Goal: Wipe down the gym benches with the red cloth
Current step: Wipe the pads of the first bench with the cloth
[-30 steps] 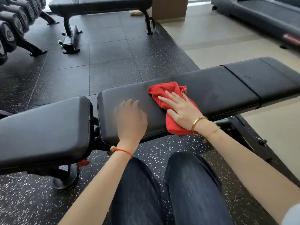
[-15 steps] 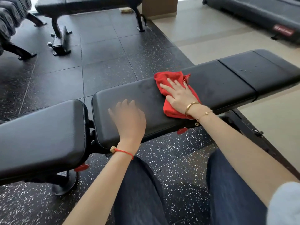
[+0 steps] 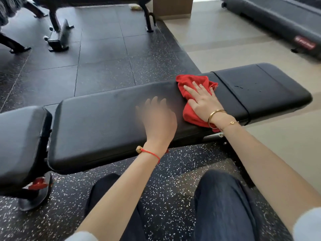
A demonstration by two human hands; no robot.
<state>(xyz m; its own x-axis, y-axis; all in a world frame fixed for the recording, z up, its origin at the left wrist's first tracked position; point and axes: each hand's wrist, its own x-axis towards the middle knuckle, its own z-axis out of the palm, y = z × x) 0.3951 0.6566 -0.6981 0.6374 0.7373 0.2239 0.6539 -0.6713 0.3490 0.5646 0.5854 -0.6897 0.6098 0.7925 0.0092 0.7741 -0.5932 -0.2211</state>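
Note:
A long black padded gym bench [image 3: 97, 122] runs across the view in front of me, split into a seat pad at the left and a long back pad. The red cloth [image 3: 191, 84] lies bunched on the back pad toward its right end. My right hand [image 3: 202, 100] presses flat on the cloth with straight, spread fingers. My left hand [image 3: 157, 117] rests palm down on the bare pad just left of the cloth; it is blurred by motion.
A second black bench [image 3: 57, 33] stands on the dark rubber floor behind, with a rack foot [image 3: 15, 47] at far left. A treadmill [image 3: 278, 20] sits at the upper right on pale flooring. A wooden pillar base [image 3: 172, 7] is behind. My knees are below the bench.
My right hand has slid the red cloth to the right along the back pad. My left hand has followed to the right across the pad.

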